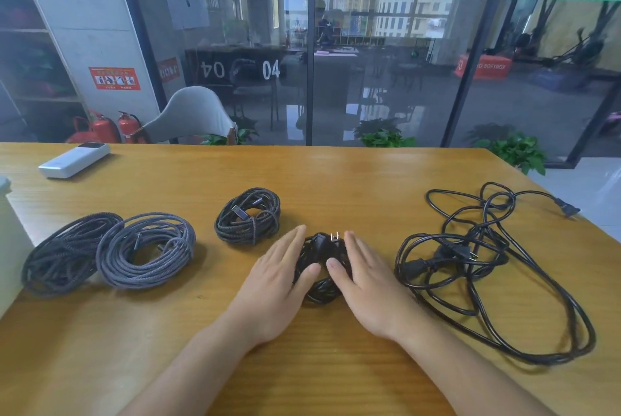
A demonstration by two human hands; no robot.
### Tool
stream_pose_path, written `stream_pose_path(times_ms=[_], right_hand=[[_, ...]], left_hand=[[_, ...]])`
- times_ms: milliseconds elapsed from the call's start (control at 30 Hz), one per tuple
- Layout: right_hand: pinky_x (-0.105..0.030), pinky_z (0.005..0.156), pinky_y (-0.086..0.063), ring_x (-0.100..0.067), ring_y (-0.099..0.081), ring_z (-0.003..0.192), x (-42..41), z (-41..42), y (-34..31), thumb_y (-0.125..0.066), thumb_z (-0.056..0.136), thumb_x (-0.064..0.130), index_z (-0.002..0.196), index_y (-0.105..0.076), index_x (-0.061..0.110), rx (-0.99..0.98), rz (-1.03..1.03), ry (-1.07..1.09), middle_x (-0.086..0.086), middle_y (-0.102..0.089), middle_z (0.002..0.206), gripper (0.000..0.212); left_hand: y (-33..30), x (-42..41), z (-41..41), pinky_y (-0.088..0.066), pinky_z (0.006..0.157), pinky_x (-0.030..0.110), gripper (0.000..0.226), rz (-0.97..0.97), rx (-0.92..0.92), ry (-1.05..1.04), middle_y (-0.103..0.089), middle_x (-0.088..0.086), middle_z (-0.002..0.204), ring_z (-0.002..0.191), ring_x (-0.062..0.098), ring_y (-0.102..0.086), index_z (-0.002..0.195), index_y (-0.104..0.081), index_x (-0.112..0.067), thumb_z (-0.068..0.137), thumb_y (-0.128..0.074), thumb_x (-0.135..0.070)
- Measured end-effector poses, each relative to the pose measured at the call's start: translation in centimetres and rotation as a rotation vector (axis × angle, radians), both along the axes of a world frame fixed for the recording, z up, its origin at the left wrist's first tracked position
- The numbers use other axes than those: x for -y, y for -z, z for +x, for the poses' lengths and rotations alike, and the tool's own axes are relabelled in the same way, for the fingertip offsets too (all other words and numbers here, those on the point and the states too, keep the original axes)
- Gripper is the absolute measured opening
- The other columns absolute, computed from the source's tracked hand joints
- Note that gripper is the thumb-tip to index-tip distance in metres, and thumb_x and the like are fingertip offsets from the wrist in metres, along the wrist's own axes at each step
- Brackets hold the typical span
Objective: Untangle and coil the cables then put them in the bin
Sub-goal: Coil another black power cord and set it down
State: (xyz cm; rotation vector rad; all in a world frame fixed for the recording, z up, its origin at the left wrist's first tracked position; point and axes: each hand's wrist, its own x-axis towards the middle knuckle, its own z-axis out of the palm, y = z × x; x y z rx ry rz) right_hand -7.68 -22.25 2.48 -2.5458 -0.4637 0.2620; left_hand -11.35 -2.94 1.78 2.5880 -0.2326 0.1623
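Observation:
A small black coiled power cable with its plug upward lies at the table's middle. My left hand and my right hand lie flat on either side of it, fingers straight, pressing its flanks. A tangled black power cable sprawls to the right, its plug near the table's right edge. Three braided coils lie to the left: a dark one just beyond my left hand, a grey one and a black one. The corner of a pale bin shows at the far left edge.
A white power bank lies at the table's far left. A grey chair stands behind the table, with fire extinguishers, potted plants and a glass wall beyond.

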Motion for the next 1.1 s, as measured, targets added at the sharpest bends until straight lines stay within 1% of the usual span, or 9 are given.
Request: stream_pose_path(times_ms=[133, 267, 333, 433, 500, 567, 700, 900, 1100], right_hand=[[-0.028, 0.127, 0.011, -0.005, 0.020, 0.156, 0.2, -0.1, 0.7, -0.006, 0.104, 0.065, 0.164, 0.017, 0.022, -0.030, -0.161, -0.054, 0.007, 0.023, 0.171, 0.077], [-0.026, 0.126, 0.006, -0.005, 0.012, 0.158, 0.0, -0.2, 0.4, -0.016, 0.107, 0.061, 0.166, 0.008, 0.024, 0.022, -0.101, -0.002, 0.008, 0.013, 0.174, 0.074], [-0.027, 0.126, -0.003, -0.008, 0.001, 0.160, -0.3, -0.8, -0.1, -0.023, 0.106, 0.063, 0.168, -0.001, 0.025, 0.165, -0.060, 0.067, 0.008, 0.000, 0.175, 0.076], [-0.032, 0.128, -0.013, -0.010, -0.011, 0.159, -0.9, -2.2, -0.5, -0.021, 0.101, 0.070, 0.167, -0.012, 0.025, 0.247, -0.072, 0.065, 0.009, -0.015, 0.173, 0.081], [-0.034, 0.130, -0.011, -0.010, -0.005, 0.160, -1.2, -2.7, 0.1, -0.021, 0.103, 0.069, 0.168, -0.008, 0.024, 0.170, -0.139, 0.012, 0.007, -0.008, 0.175, 0.080], [-0.031, 0.129, -0.002, -0.007, 0.006, 0.160, -1.4, -2.1, 0.3, -0.022, 0.105, 0.065, 0.168, -0.001, 0.025, 0.088, -0.130, -0.016, 0.009, 0.002, 0.175, 0.077], [-0.029, 0.126, 0.001, -0.003, 0.014, 0.158, -2.2, 0.1, 0.3, -0.021, 0.106, 0.064, 0.167, 0.003, 0.027, 0.035, -0.051, -0.024, 0.013, 0.011, 0.173, 0.075], [-0.031, 0.127, -0.001, -0.007, 0.011, 0.159, -4.5, 3.0, 1.2, -0.022, 0.107, 0.063, 0.168, -0.001, 0.024, 0.071, -0.024, -0.012, 0.009, 0.007, 0.175, 0.075], [-0.035, 0.130, -0.004, -0.010, 0.008, 0.160, -8.0, 5.4, 1.2, -0.021, 0.108, 0.063, 0.168, -0.003, 0.023, 0.100, -0.034, -0.036, 0.007, 0.003, 0.175, 0.074]], left_hand=[[0.6, 0.0, 0.0, 0.013, 0.121, 0.016, 0.079, 0.153, -0.065, 0.079, 0.016, -0.017, 0.170, 0.151, -0.008, 0.020, 0.163, 0.014, -0.029, 0.095, 0.000, -0.066], [1.3, 0.0, 0.1, 0.012, 0.124, 0.021, 0.077, 0.210, -0.015, 0.031, 0.010, -0.016, 0.171, 0.154, -0.003, 0.016, 0.165, 0.009, -0.028, 0.097, 0.003, -0.065], [1.8, 0.0, 0.3, 0.011, 0.125, 0.024, 0.073, 0.274, 0.119, -0.022, -0.007, -0.011, 0.173, 0.158, 0.003, 0.007, 0.167, -0.007, -0.023, 0.104, -0.001, -0.060], [1.9, -0.3, 0.5, -0.004, 0.128, 0.034, 0.066, 0.331, 0.346, -0.024, -0.049, 0.000, 0.158, 0.157, 0.015, -0.022, 0.153, -0.050, -0.011, 0.110, -0.021, -0.052], [1.8, -1.0, 1.1, -0.009, 0.129, 0.040, 0.055, 0.339, 0.447, -0.022, -0.050, 0.003, 0.157, 0.157, 0.018, -0.024, 0.145, -0.059, -0.013, 0.109, -0.033, -0.047], [1.4, -1.9, 1.9, -0.009, 0.129, 0.045, 0.052, 0.342, 0.473, -0.109, -0.040, 0.006, 0.164, 0.159, 0.022, -0.018, 0.149, -0.055, -0.015, 0.108, -0.035, -0.041], [1.9, -4.2, 2.8, 0.002, 0.130, 0.044, 0.063, 0.323, 0.308, -0.302, -0.022, 0.005, 0.172, 0.161, 0.021, -0.002, 0.162, -0.034, -0.021, 0.105, -0.022, -0.046], [2.2, -6.3, 3.4, 0.005, 0.129, 0.046, 0.059, 0.307, 0.271, -0.458, -0.012, 0.007, 0.174, 0.161, 0.022, 0.003, 0.165, -0.023, -0.022, 0.110, -0.030, -0.040], [2.1, -7.0, 3.6, 0.006, 0.129, 0.045, 0.059, 0.272, 0.276, -0.494, -0.014, 0.008, 0.173, 0.161, 0.023, 0.002, 0.164, -0.028, -0.020, 0.109, -0.035, -0.041]])
